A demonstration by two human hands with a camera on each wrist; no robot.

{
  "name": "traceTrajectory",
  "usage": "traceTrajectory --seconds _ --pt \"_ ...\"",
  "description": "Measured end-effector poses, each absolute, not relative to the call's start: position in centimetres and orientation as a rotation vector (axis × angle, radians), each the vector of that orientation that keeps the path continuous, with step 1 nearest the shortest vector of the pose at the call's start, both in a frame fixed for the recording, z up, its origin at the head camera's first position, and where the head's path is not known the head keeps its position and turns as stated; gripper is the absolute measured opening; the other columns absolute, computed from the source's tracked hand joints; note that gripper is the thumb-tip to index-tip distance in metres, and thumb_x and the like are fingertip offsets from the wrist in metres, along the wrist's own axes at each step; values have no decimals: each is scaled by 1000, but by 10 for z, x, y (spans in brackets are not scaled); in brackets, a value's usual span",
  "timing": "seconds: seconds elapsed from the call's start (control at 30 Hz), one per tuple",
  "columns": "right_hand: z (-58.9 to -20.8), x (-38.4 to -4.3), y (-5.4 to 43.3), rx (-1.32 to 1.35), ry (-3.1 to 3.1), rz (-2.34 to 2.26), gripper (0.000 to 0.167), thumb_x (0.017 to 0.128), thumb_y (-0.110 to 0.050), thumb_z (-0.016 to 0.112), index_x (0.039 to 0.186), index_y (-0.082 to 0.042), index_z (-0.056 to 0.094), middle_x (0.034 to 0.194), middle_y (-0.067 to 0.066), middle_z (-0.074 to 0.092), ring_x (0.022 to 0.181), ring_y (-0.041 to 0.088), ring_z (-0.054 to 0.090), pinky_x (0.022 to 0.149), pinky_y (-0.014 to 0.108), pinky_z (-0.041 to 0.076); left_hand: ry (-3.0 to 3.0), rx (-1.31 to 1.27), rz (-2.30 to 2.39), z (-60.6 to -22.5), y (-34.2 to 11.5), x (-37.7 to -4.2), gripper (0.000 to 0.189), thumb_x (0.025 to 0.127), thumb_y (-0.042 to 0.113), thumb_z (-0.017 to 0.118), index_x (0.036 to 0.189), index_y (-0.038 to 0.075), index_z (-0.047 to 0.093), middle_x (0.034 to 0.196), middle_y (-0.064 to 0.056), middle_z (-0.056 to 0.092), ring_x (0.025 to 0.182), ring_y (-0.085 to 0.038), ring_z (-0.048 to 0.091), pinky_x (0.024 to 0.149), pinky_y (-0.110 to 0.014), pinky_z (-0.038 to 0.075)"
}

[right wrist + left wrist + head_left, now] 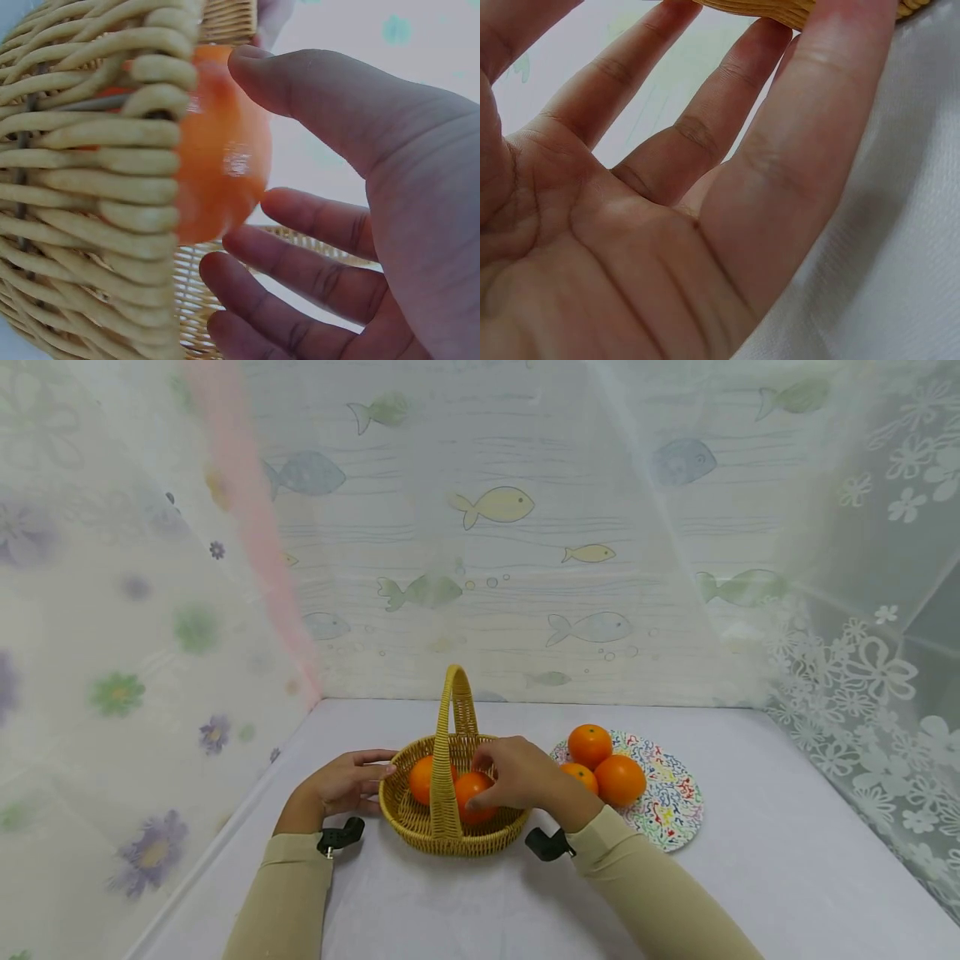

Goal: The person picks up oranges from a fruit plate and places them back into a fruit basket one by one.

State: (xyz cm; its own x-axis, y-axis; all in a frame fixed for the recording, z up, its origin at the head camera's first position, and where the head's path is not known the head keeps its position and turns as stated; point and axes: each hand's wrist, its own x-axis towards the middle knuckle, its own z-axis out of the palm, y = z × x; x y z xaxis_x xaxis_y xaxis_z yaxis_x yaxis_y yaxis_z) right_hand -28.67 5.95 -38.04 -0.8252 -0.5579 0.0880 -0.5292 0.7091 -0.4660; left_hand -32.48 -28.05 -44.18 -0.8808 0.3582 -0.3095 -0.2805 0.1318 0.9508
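Note:
A yellow wicker basket point(480, 846) with a tall arched handle stands on the table. My left hand point(341, 783) is at its left side, with extended fingertips touching the rim; the left wrist view shows the palm point(607, 255) and only a strip of wicker point(765, 7). My right hand point(519, 772) reaches into the basket's right half and holds an orange point(468, 792) between thumb and fingers. In the right wrist view, the thumb presses on top of this orange point(229, 150). A second orange point(422, 779) lies left of the handle.
To the right, a round plate point(678, 806) with a multicoloured pattern bears three oranges point(621, 780), one partly behind my right hand. White cloth covers the table point(420, 910). Curtains point(525, 593) printed with fish and flowers hang behind and at the sides.

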Motion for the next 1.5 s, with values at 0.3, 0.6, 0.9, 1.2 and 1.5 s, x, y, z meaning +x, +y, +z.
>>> traceTrajectory --seconds 0.3,0.6,0.9,1.2,1.5 --pt "-370 -283 70 -920 2887 -734 54 79 -46 88 121 -16 71 117 -2 73 106 17 64 96 39 54 1956 72 1792 -445 -282 -327 62 100 27 71 153 7 47 129 -7 69 111 -25 71 90 -53 61" --pt "-363 -280 92 -861 2922 -781 54 80 -44 88 122 -15 72 121 0 72 108 20 64 96 40 55 1955 88 1792 -443 -280 -325 61 100 27 70 153 6 47 129 -8 70 111 -26 71 89 -52 61" --pt "-361 -277 116 -822 2975 -828 54 80 -42 89 122 -14 71 122 3 71 106 25 67 89 40 57 1952 79 1793 -445 -282 -326 65 99 27 71 155 6 45 129 -8 69 111 -25 71 89 -52 61" --pt "-370 -268 140 -787 3080 -819 44 80 -38 90 115 -18 72 117 -3 70 105 24 66 89 39 57 1958 73 1784 -445 -284 -328 66 99 29 72 155 6 44 129 -8 69 110 -25 70 89 -52 61" --pt "-376 -270 168 -648 3227 -793 39 84 -34 85 116 -17 72 128 5 67 114 30 61 96 50 54 1983 23 1788 -445 -281 -328 66 98 31 74 154 8 47 136 -11 66 113 -26 70 91 -54 60"
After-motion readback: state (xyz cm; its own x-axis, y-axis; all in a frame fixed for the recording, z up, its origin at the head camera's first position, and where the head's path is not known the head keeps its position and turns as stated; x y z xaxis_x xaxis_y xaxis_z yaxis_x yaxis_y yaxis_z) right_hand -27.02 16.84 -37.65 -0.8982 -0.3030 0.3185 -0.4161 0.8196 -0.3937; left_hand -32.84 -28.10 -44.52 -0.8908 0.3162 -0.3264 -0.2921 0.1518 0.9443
